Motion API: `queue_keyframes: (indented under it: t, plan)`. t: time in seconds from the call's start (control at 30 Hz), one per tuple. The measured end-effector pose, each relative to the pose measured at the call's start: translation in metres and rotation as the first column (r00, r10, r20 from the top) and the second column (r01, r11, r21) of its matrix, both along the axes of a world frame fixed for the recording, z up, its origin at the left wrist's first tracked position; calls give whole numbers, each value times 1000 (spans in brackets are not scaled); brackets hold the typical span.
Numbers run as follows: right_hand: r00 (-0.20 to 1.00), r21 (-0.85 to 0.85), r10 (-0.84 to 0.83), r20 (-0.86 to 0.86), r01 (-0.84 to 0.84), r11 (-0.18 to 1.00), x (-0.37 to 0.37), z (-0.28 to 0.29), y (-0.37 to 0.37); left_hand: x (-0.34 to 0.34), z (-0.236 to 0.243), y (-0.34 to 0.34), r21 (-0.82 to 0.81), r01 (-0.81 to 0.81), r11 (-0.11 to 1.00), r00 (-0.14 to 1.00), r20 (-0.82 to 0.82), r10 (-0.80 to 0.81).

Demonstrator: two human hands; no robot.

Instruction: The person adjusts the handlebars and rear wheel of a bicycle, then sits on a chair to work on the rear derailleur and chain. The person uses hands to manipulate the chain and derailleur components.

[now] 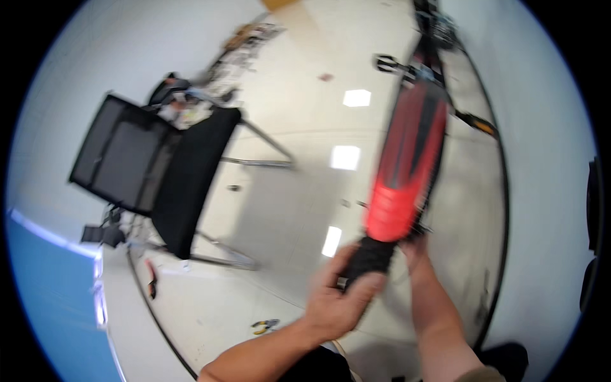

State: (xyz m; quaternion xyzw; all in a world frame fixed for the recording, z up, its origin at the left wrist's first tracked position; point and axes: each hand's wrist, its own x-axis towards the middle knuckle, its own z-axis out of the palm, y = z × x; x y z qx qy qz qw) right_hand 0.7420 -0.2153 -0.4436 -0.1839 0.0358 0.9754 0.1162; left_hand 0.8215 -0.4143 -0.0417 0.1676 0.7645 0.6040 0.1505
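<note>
A bicycle stands ahead of me on the right, slightly blurred, with a long red and dark mudguard (400, 191) over its near wheel. The knobby black tyre (372, 254) sticks out below the mudguard's near end. My left hand (337, 302) is wrapped around this tyre, thumb on the near side and fingers on the left. On the right side of the wheel, my right hand (415, 247) reaches in close under the mudguard; its fingers are hidden behind the wheel. One pedal (386, 63) points left, and another pedal (477, 123) with an orange reflector points right.
A black mesh chair (197, 172) with metal legs stands to the left. Yellow-handled pliers (265, 326) and a red-and-black tool (151, 279) lie on the shiny floor. Loose parts (245, 48) are strewn along the far left wall. A pale wall (541, 191) runs close to the bicycle's right.
</note>
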Motion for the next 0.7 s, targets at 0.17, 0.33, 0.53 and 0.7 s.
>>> queue_keyframes:
  t: [0.17,0.33,0.53,0.7]
  plan:
    - [993,-166,84,-78,-96,981,-37,2,-3,-28,-4,8,100,-7,995,996,-85,15]
    - [984,-364,-70,-165,5,931,-31,2,-19,-28,-10,13,145,-3,989,998,-59,11]
    - [998,-351,-54,-44,35,936,-40,29,-31,-32,-9,3,154,8,988,998,-65,2]
    - [995,-387,46,-87,-76,919,-34,26,-40,-34,-10,-3,160,40,986,996,-89,-26]
